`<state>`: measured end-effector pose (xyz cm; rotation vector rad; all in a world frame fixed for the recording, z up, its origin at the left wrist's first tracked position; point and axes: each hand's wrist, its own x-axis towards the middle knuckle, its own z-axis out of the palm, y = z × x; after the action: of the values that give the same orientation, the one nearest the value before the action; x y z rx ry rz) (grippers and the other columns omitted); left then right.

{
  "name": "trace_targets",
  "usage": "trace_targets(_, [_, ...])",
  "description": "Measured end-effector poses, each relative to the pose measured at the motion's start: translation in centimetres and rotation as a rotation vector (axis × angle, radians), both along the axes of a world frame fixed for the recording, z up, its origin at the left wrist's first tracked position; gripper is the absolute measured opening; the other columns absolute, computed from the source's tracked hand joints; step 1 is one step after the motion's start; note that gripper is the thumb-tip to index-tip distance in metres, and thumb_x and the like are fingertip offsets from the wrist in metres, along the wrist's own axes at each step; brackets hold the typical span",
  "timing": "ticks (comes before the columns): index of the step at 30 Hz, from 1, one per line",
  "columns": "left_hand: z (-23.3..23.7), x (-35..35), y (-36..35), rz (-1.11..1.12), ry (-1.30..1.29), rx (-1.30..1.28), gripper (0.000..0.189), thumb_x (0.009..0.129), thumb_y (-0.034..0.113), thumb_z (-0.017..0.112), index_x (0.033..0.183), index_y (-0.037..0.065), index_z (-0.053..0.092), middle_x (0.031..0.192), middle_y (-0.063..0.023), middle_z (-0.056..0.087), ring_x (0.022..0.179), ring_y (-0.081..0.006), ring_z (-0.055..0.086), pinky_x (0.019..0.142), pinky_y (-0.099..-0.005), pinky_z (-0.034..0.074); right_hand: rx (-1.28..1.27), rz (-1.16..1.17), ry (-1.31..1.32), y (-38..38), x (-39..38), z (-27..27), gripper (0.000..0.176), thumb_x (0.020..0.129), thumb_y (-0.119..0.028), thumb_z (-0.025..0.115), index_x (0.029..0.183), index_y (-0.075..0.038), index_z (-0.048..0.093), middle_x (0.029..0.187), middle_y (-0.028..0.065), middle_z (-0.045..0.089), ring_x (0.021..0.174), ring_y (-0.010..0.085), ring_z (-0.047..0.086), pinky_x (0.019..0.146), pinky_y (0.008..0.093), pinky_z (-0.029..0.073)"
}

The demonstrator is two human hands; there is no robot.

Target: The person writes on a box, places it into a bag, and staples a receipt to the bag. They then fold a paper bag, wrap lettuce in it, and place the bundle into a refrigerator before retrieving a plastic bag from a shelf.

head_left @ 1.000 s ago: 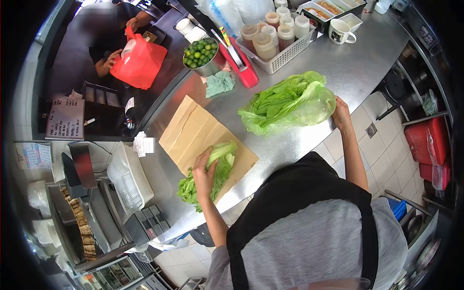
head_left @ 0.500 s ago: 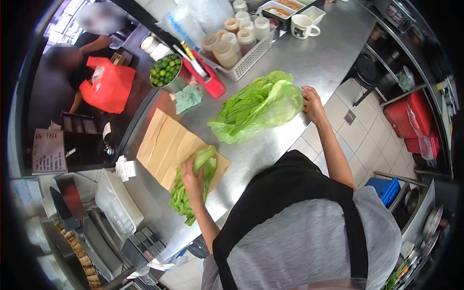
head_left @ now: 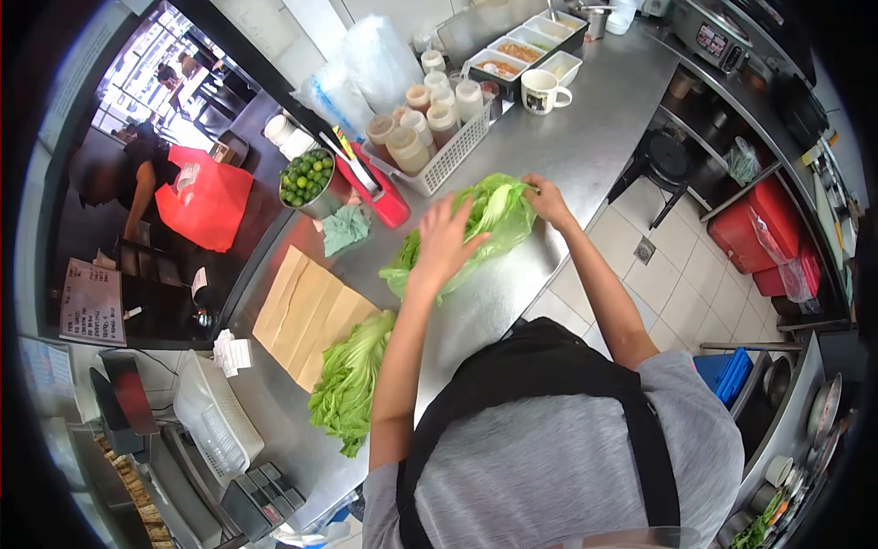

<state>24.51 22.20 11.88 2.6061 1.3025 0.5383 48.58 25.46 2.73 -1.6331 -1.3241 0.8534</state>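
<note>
Bagged greens (head_left: 494, 215) at 12 o'clock on worktop (head_left: 594, 119): left hand (head_left: 445, 240) spread flat on them, right hand (head_left: 549, 197) pinching the bag's end. One head (head_left: 352, 384) lies out at 9 on cardboard (head_left: 302, 311); rest still bagged.

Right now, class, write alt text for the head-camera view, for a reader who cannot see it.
A person in a black apron has both hands on a bag of leafy greens on a steel counter: left hand spread on top, right hand pinching its end. Loose greens lie partly on brown paper nearby.
</note>
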Motion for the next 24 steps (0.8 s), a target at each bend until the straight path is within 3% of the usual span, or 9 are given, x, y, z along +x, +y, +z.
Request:
trace_targets(1, [-1.3, 1.4, 1.0, 0.030, 0.031, -0.036, 0.072, 0.077, 0.040, 0.065, 0.135, 0.008, 0.036, 0.135, -0.0203, 0.036, 0.122, -0.0391, 0.037, 0.099, -0.0510, 0.029, 0.086, -0.004, 0.056, 0.5, 0.2, -1.4, 0.012, 0.080, -0.007, 0.054, 0.089, 0.000, 0.056, 0.084, 0.0115, 0.063, 0.081, 0.0215, 0.060, 0.074, 0.0313, 0.046])
trace_targets(5, [-3.6, 4.1, 3.4, 0.134, 0.137, -0.228, 0.085, 0.073, 0.046, 0.066, 0.140, 0.011, 0.026, 0.135, -0.0209, 0.036, 0.121, -0.0399, 0.037, 0.097, -0.0553, 0.029, -0.092, 0.035, 0.426, 0.3, 0.2, -1.6, 0.007, 0.086, -0.008, 0.051, 0.086, -0.004, 0.057, 0.081, 0.0053, 0.060, 0.076, 0.0151, 0.059, 0.068, 0.0276, 0.048])
trace_targets(9, [-4.4, 2.5, 4.0, 0.134, 0.078, -0.310, 0.089, 0.068, 0.044, 0.071, 0.139, 0.011, 0.028, 0.125, -0.0203, 0.041, 0.114, -0.0391, 0.041, 0.093, -0.0532, 0.032, -0.244, 0.094, 0.895, -1.9, 0.2, 0.6, 0.008, 0.087, -0.010, 0.051, 0.091, -0.005, 0.055, 0.089, 0.0054, 0.060, 0.079, 0.0171, 0.061, 0.076, 0.0340, 0.052])
trace_targets(12, [-5.4, 1.1, 3.4, 0.127, 0.022, -0.335, 0.089, 0.065, 0.044, 0.073, 0.137, 0.013, 0.031, 0.120, -0.0179, 0.043, 0.112, -0.0381, 0.042, 0.092, -0.0510, 0.032, -0.326, 0.226, 1.089, -2.6, 0.8, -0.3, 0.014, 0.086, -0.017, 0.056, 0.093, -0.006, 0.054, 0.091, 0.0066, 0.060, 0.079, 0.0174, 0.061, 0.072, 0.0321, 0.053])
trace_targets(15, [-6.4, 0.9, 2.8, 0.148, 0.037, -0.318, 0.089, 0.062, 0.042, 0.076, 0.136, 0.016, 0.033, 0.119, -0.0155, 0.043, 0.111, -0.0356, 0.042, 0.090, -0.0483, 0.033, -0.500, 0.162, 1.166, -3.8, -0.2, 4.0, 0.023, 0.084, -0.022, 0.061, 0.097, -0.005, 0.054, 0.092, 0.0079, 0.060, 0.085, 0.0189, 0.061, 0.074, 0.0329, 0.053])
trace_targets(18, [-6.2, 1.6, 2.1, 0.184, 0.100, -0.267, 0.091, 0.058, 0.037, 0.079, 0.135, 0.015, 0.034, 0.120, -0.0147, 0.043, 0.110, -0.0335, 0.042, 0.088, -0.0459, 0.034, -0.317, 0.087, 0.478, -2.5, -1.1, 1.6, 0.035, 0.080, -0.029, 0.066, 0.102, -0.004, 0.054, 0.089, 0.0064, 0.061, 0.080, 0.0179, 0.060, 0.067, 0.0299, 0.051])
trace_targets(21, [-6.5, 2.5, 1.2, 0.232, 0.103, -0.178, 0.092, 0.053, 0.030, 0.082, 0.132, 0.012, 0.037, 0.117, -0.0136, 0.044, 0.108, -0.0316, 0.042, 0.085, -0.0440, 0.034, -0.066, 0.184, 0.233, -1.7, -1.5, 0.3, 0.037, 0.080, -0.030, 0.064, 0.104, -0.004, 0.056, 0.082, 0.0040, 0.060, 0.071, 0.0173, 0.060, 0.063, 0.0279, 0.049])
trace_targets(24, [-6.6, 3.2, 0.6, 0.260, 0.097, -0.136, 0.091, 0.049, 0.023, 0.084, 0.127, 0.009, 0.039, 0.113, -0.0119, 0.044, 0.106, -0.0300, 0.042, 0.084, -0.0433, 0.033, -0.188, 0.177, 0.040, -0.4, -0.6, -0.5, 0.022, 0.080, -0.020, 0.062, 0.095, -0.003, 0.060, 0.075, 0.0049, 0.060, 0.069, 0.0155, 0.059, 0.062, 0.0279, 0.047])
